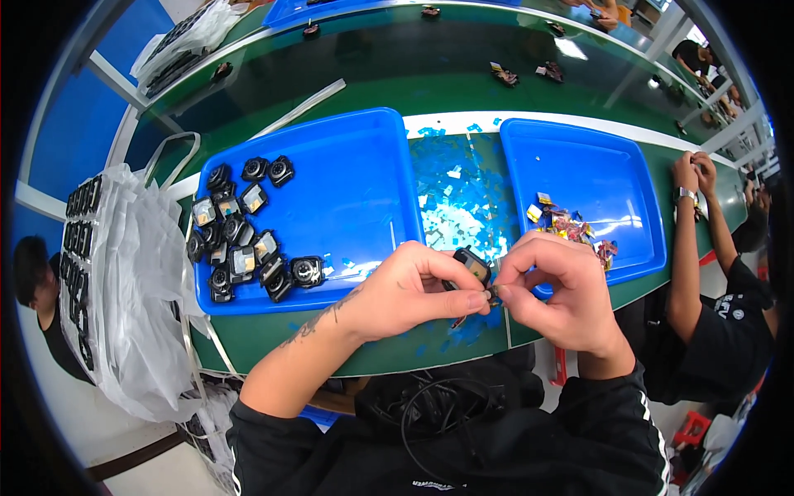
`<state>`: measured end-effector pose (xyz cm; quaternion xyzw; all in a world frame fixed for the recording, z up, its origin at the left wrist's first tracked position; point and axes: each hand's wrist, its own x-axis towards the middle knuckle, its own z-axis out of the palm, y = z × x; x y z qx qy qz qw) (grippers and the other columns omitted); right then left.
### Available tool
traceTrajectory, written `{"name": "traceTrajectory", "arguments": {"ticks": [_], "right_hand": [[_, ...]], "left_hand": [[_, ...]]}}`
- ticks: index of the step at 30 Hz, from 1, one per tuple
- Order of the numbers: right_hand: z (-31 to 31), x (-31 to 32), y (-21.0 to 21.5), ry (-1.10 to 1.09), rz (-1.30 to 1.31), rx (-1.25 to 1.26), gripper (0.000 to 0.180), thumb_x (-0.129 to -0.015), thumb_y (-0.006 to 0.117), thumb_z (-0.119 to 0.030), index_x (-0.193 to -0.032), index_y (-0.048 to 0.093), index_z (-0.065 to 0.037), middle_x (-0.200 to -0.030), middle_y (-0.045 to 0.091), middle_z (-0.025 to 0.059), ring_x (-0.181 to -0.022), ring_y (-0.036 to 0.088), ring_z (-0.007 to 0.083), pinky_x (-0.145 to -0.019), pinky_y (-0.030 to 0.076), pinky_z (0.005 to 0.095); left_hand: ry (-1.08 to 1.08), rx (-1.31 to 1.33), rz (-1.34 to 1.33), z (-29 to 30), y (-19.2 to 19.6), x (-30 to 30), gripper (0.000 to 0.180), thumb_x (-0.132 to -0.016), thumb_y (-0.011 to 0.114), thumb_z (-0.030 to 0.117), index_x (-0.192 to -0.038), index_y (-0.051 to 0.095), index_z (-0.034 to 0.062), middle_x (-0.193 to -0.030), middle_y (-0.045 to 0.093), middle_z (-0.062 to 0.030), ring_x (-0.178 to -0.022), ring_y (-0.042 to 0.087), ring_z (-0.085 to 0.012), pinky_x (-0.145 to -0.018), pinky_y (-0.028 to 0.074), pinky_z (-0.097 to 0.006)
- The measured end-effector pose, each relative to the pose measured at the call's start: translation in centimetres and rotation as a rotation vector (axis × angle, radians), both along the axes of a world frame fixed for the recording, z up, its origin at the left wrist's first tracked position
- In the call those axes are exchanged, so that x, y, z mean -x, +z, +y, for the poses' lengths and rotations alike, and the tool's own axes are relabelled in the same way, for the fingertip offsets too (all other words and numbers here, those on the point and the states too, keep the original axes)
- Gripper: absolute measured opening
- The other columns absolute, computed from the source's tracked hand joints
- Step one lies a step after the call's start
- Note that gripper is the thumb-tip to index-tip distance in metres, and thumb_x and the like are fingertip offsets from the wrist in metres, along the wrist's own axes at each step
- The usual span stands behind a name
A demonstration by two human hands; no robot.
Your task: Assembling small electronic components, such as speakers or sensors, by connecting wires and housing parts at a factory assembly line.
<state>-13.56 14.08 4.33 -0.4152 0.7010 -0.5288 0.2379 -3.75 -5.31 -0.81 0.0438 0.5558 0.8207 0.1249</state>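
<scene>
My left hand (pixel 418 289) grips a small black camera housing (pixel 473 263), thumb and fingers closed round its lower part. Opposite it, my right hand (pixel 558 293) is closed in a pinch right at the housing's near edge. What those fingertips hold is too small and too hidden to name. A bit of thin reddish wire shows just below the left thumb. Left of my hands, a large blue tray (pixel 356 161) holds several black cameras (pixel 240 236) with round lenses or small screens. In a second blue tray (pixel 579 153) to the right lies a heap of small wired parts (pixel 571 227), silvery and yellow.
Bits of blue and pale film (pixel 455 215) litter the green table between the trays. Beyond a white rail (pixel 463 124) runs a green conveyor belt (pixel 397 66) carrying a few small parts. Wrapped black trays (pixel 124 281) stack at left. A co-worker's arms (pixel 686 240) are at right.
</scene>
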Motion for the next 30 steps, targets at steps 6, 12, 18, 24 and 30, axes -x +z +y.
{"name": "traceTrajectory", "arguments": {"ticks": [6,12,18,24,30], "right_hand": [[-0.50,-0.37,-0.69,-0.072,0.352,0.056,0.014,-0.075,0.064,0.009,-0.085,0.059,0.001,-0.081,0.059,0.0081,-0.069,0.062,0.0149,-0.059,0.051,0.0246],[-0.26,-0.48,-1.00,-0.096,0.256,0.073,0.013,-0.078,0.064,0.008,-0.088,0.061,0.001,-0.083,0.062,0.0086,-0.073,0.063,0.0145,-0.059,0.052,0.0248],[-0.09,-0.49,-0.63,-0.112,0.117,0.095,0.012,-0.079,0.067,0.005,-0.090,0.065,0.001,-0.080,0.065,0.0075,-0.071,0.064,0.0139,-0.058,0.052,0.0246],[0.17,-0.19,-0.78,-0.074,0.088,0.051,0.007,-0.078,0.067,0.004,-0.084,0.064,0.002,-0.077,0.064,0.0067,-0.068,0.063,0.0135,-0.058,0.052,0.0246],[-0.45,-0.21,-0.97,-0.072,0.456,0.074,0.014,-0.073,0.069,0.005,-0.082,0.060,-0.001,-0.073,0.059,0.0076,-0.064,0.061,0.0204,-0.056,0.049,0.0302]], "left_hand": [[0.000,-0.117,-0.039,-0.17,-0.28,0.01,0.015,-0.089,0.068,0.009,-0.096,0.071,-0.0033,-0.092,0.071,-0.0091,-0.083,0.065,-0.0108,-0.076,0.052,-0.025],[0.024,-0.140,0.004,-0.05,-0.38,0.06,0.016,-0.090,0.068,0.011,-0.096,0.071,-0.0033,-0.093,0.071,-0.0094,-0.083,0.064,-0.0103,-0.076,0.051,-0.023],[0.037,-0.124,-0.049,-0.02,-0.05,0.04,0.015,-0.090,0.067,0.010,-0.096,0.071,-0.0032,-0.090,0.071,-0.0083,-0.080,0.063,-0.0092,-0.074,0.050,-0.023],[0.007,-0.105,-0.046,0.16,-0.15,0.11,0.013,-0.089,0.068,0.008,-0.095,0.071,-0.0032,-0.089,0.071,-0.0081,-0.078,0.063,-0.0095,-0.071,0.050,-0.023],[-0.036,-0.158,-0.072,0.08,-0.31,-0.02,0.013,-0.088,0.069,0.008,-0.095,0.071,-0.0029,-0.088,0.071,-0.0080,-0.078,0.063,-0.0098,-0.071,0.050,-0.023]]}}
